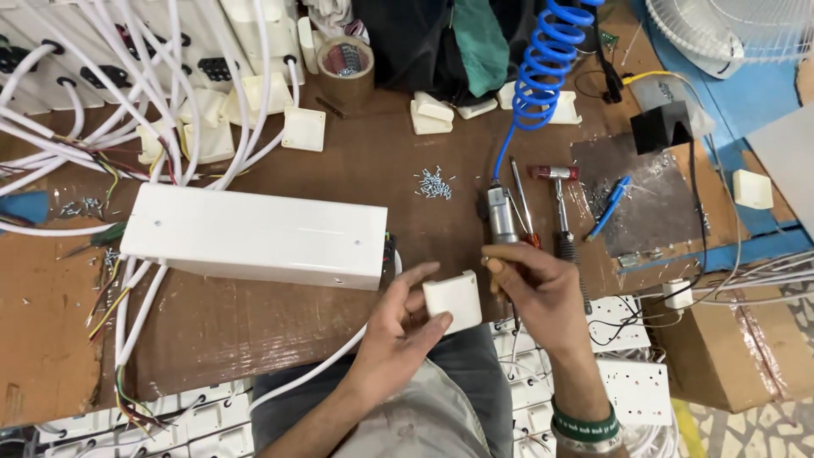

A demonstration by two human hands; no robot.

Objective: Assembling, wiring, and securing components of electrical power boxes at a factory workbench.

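Observation:
My left hand [398, 326] holds a small white square plastic cover [454, 301] between thumb and fingers, just off the right end of a long white plastic box [254, 236] lying on the brown workbench [373, 161]. My right hand [538, 293] is beside the cover, fingers curled around the lower end of a pneumatic screwdriver [500, 212] fed by a blue coiled air hose [538, 72]. A white cable [314, 369] runs from the box toward my lap.
A pile of small screws [434, 183], a small hammer [561, 203], a blue pen [609, 208] and a tape roll [346, 68] lie on the bench. White cables and socket boards [127, 76] crowd the left; more socket plates [632, 386] sit at lower right.

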